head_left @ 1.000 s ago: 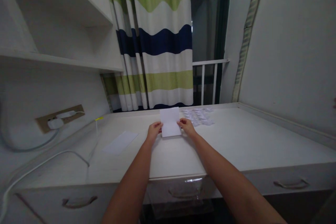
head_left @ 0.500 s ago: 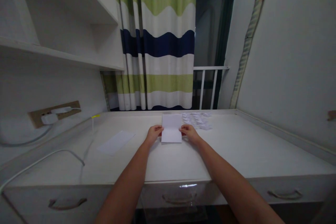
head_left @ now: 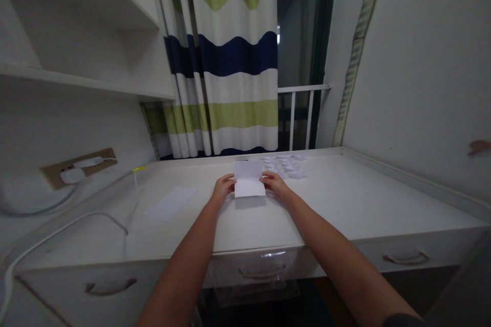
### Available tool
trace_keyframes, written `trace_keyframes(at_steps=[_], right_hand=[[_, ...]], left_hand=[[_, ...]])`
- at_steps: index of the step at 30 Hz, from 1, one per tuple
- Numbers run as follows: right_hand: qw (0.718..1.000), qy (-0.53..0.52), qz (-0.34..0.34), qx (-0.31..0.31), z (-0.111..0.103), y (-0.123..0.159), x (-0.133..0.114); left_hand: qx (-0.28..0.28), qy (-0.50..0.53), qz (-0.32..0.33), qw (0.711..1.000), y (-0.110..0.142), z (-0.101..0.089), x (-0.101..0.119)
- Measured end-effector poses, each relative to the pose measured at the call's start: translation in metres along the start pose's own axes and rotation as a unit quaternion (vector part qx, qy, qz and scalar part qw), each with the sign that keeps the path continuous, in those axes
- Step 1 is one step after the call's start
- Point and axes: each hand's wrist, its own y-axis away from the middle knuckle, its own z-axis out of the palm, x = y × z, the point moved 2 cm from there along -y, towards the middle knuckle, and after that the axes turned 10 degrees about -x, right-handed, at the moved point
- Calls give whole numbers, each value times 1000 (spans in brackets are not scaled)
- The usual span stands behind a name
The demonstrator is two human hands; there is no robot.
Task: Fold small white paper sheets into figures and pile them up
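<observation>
A white sheet of paper with a crease across its middle is held up slightly over the desk. My left hand pinches its left edge, and my right hand pinches the right edge at about the same height. The lower edge stands off the desktop and a shadow falls below it. Behind and to the right of the sheet lie several small folded white paper pieces in rows. More flat white paper rests on the desk to the left of my left hand.
The white desk has drawers with handles along its front. At the left are a wall socket with plugs, a white cable and a yellow-tipped item. A striped curtain hangs behind; a shelf juts out upper left.
The sheet's lower half has tipped up off the desk toward me, so the paper looks shorter and more bent at its crease. Both hands still grip its sides. The camera view has tilted slightly.
</observation>
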Motion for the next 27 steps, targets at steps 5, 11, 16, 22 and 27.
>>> trace_keyframes(at_steps=[5,11,16,22,27], right_hand=[[1000,-21,-5,-20,4,2,-1],[1000,14,-3,-13,4,4,0],[998,51,-22,-15,2,5,1],[997,71,-27,-12,6,8,2],[999,35,-17,-22,9,8,3]], left_hand=[[-24,5,11,1000,0,3,1],[-31,-21,3,999,1,2,-2],[-50,-68,-4,996,3,5,-5],[-39,-86,9,996,0,2,-9],[-29,-26,-14,999,2,6,-7]])
